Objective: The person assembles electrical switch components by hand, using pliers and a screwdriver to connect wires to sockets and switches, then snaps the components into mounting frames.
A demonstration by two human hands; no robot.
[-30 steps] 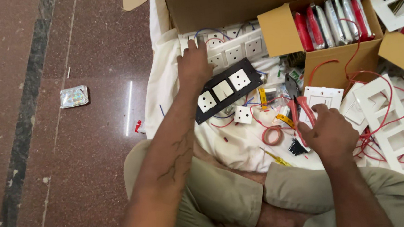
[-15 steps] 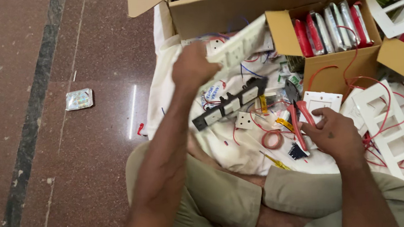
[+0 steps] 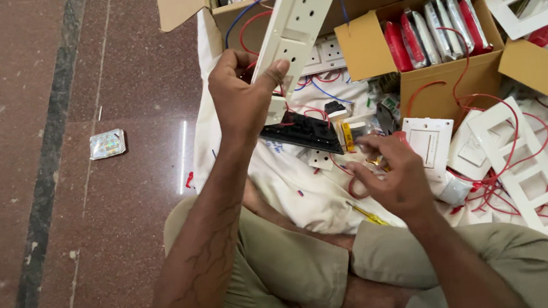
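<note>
My left hand (image 3: 241, 100) is raised and grips the lower end of a long white socket plate (image 3: 301, 16), which tilts up towards the big cardboard box. My right hand (image 3: 391, 177) rests low over the white cloth (image 3: 290, 189), fingers curled around a tangle of red wire (image 3: 356, 190) and a small yellowish piece; I cannot make out whether it grips them. A black switch panel (image 3: 302, 132) lies on the cloth between the two hands.
A small open carton (image 3: 440, 86) holds red and white packets. White frame plates (image 3: 525, 158) and a white switch plate (image 3: 428, 140) lie to the right among red wires. A yellow-handled tool (image 3: 366, 214) lies by my knee. A foil wrapper (image 3: 106, 143) sits on the stone floor.
My left hand has lifted the long white socket plate off the cloth and raised it. My right hand has shifted left, off the red-handled pliers, towards the red wire loop.
</note>
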